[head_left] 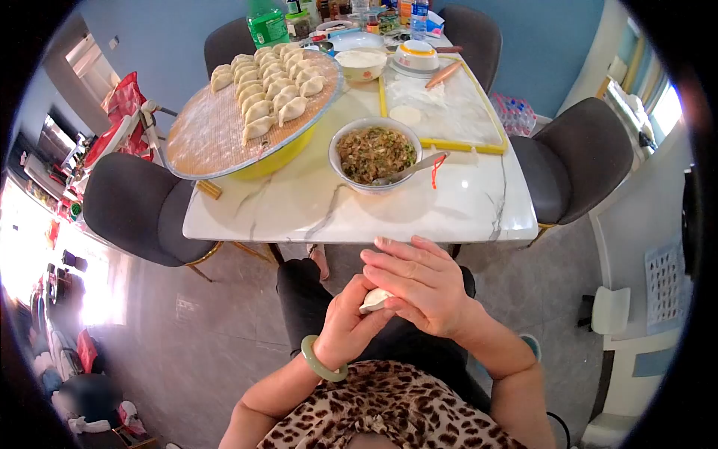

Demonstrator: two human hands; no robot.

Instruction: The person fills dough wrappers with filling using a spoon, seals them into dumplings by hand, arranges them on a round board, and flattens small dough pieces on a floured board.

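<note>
At six o'clock off the filling bowl (355, 182), left hand (346, 310) pinching a dumpling (375, 300), right hand (426, 284) alongside, fingers pretty straight.

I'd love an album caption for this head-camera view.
Left hand and right hand together on a dumpling, before a bowl of chopped filling and folded dumplings on a round board.

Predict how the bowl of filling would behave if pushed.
The bowl would probably feel heavy, since chunky filling occupies much of it. Its spoon may swing when bumped, as the handle juts past the rim. The bowl could slide readily because the marble-patterned tabletop looks glossy.
</note>
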